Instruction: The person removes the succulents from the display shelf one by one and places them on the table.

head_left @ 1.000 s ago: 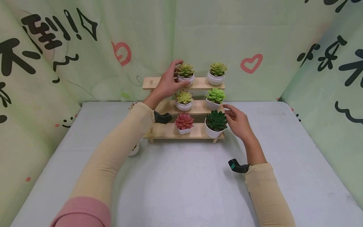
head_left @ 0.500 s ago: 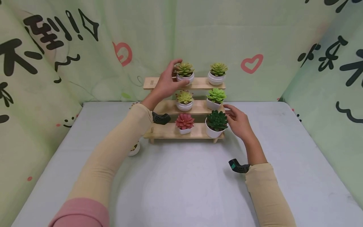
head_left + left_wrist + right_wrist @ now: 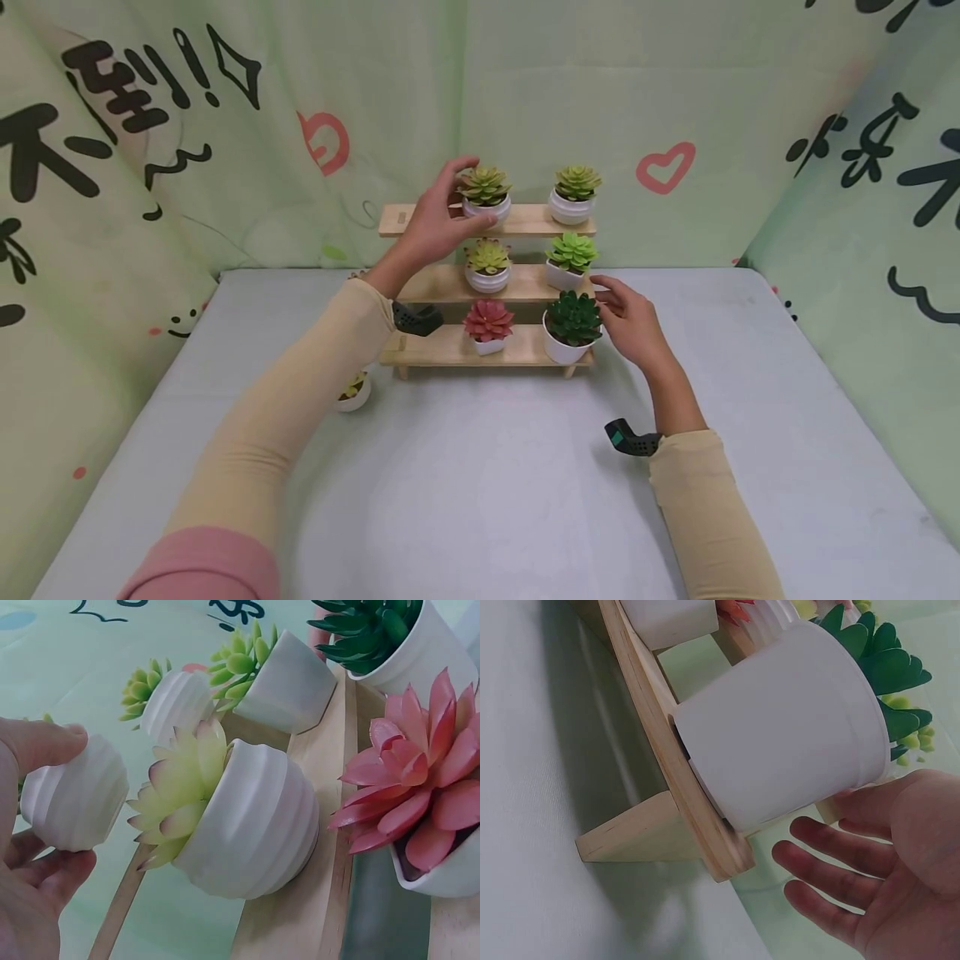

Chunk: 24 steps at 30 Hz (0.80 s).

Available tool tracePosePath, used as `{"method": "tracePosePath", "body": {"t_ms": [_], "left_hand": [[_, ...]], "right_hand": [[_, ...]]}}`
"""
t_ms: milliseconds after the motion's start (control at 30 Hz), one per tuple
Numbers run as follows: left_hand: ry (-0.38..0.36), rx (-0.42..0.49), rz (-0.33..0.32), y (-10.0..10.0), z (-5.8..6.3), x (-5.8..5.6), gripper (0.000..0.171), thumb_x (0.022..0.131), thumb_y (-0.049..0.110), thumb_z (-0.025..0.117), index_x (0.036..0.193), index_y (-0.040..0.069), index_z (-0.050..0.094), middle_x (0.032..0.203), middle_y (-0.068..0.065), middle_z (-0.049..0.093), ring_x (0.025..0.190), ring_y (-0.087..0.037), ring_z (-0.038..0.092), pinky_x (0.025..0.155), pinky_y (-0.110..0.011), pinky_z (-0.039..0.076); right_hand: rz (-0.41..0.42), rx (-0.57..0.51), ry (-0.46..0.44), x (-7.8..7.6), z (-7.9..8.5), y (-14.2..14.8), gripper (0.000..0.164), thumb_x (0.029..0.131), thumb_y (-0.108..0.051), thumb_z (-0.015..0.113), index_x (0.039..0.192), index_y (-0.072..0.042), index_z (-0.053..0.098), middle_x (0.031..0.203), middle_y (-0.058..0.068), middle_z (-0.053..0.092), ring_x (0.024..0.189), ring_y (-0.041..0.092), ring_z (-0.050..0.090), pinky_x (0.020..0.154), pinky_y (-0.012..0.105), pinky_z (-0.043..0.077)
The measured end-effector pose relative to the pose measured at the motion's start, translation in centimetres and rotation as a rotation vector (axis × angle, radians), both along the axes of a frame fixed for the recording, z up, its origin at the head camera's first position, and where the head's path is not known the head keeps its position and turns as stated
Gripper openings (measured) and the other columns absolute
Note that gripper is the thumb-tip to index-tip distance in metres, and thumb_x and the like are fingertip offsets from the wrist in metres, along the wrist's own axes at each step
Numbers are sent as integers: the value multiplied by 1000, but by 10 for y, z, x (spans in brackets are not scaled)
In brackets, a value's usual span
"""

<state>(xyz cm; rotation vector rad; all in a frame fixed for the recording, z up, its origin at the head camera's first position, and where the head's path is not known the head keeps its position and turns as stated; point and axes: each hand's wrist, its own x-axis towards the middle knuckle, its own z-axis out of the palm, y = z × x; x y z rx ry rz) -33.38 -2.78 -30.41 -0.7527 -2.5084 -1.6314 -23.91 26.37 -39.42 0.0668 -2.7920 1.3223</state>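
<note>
My left hand [image 3: 441, 218] grips a ribbed white pot [image 3: 82, 796] with a yellow-green succulent [image 3: 484, 187] at the top shelf of a three-tier wooden stand [image 3: 450, 357]. Its thumb lies on one side of the pot, its fingers on the other. At the stand's right end is my right hand [image 3: 630, 323], fingers loosely bent. In the right wrist view it is beside a white pot [image 3: 780, 727] with a dark green succulent [image 3: 573, 318], its fingertips near the stand's end.
Another succulent [image 3: 577, 183] stands on the top shelf's right. The middle shelf bears a reddish-tipped succulent [image 3: 487, 258] and a bright green one [image 3: 572, 253]; a red one [image 3: 489, 322] sits below. A further potted succulent [image 3: 356, 393] on the table is partly behind the left forearm.
My left hand has shifted slightly left along the top shelf, and the pot it grips has moved with it. The right hand stays in place.
</note>
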Motion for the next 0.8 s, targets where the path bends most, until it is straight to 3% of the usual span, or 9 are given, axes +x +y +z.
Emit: {"method": "tracePosePath", "body": {"t_ms": [200, 800], "left_hand": [[22, 24, -20, -6, 2, 4, 76, 87, 21, 73, 149, 18, 29, 128, -10, 54, 117, -20, 56, 104, -30, 47], [-8, 69, -102, -22, 6, 16, 77, 86, 17, 74, 149, 18, 30, 134, -9, 54, 119, -20, 55, 105, -35, 47]], "right_hand": [[1, 3, -10, 2, 2, -1, 44, 103, -13, 44, 147, -10, 39, 132, 23, 58, 123, 37, 57, 104, 51, 46], [5, 1, -15, 4, 4, -2, 44, 103, -13, 44, 147, -10, 39, 132, 24, 58, 124, 37, 56, 104, 51, 46]]}}
